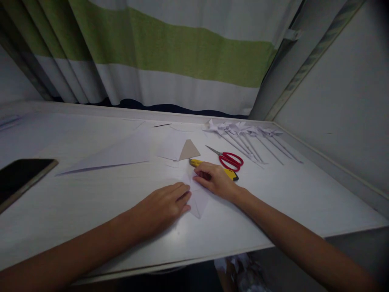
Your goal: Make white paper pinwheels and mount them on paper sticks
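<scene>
A small square of white paper [200, 202] with crease lines lies on the table, one corner toward me. My left hand [170, 202] holds its left edge, the bent fingers pressed against it. At the far corner, my right hand [215, 178] has thumb and forefinger closed on the paper, the other fingers curled. Partly under my right hand lies a yellow box cutter [231, 174]. Just beyond is a pair of scissors [231, 161] with red handles, its blades pointing away to the left.
Several paper pinwheels on sticks [243, 132] lie at the back right. A beige cardboard piece [190, 150] overlaps a white sheet [172, 146]. A large folded paper [115, 154] and a phone [21, 178] lie left. A thin dark stick [162, 125] rests near the curtain [182, 48].
</scene>
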Action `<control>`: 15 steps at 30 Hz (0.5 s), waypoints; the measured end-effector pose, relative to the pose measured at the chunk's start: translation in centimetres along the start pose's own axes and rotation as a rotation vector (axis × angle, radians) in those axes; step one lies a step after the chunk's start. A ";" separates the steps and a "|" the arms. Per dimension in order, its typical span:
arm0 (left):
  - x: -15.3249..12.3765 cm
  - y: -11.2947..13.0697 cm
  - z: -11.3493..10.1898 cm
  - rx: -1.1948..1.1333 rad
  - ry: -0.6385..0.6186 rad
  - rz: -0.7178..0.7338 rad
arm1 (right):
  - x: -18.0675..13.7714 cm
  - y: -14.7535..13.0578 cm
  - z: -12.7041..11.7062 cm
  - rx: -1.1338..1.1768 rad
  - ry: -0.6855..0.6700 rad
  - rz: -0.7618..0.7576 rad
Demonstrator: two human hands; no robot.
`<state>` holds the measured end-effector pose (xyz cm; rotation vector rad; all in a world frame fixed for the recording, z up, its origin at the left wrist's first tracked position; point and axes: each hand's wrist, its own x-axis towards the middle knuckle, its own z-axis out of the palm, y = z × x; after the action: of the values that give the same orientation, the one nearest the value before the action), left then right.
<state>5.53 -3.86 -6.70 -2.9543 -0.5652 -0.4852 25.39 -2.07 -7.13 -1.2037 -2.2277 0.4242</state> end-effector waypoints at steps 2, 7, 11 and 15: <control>0.5 0.3 0.3 0.062 0.002 0.011 | 0.1 0.3 -0.4 0.009 0.006 -0.027; 0.6 0.6 0.7 0.051 0.063 -0.013 | 0.0 0.6 -0.9 0.005 -0.004 -0.181; 0.1 0.1 0.9 -0.037 0.080 -0.055 | -0.3 0.9 -1.4 -0.104 -0.030 -0.333; -0.1 -0.3 0.6 -0.131 0.050 -0.115 | -0.4 0.9 -1.9 -0.248 -0.084 -0.431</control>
<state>5.51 -3.54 -7.26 -3.0340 -0.7273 -0.6288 27.33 -1.83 -6.24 -0.7921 -2.5824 0.0261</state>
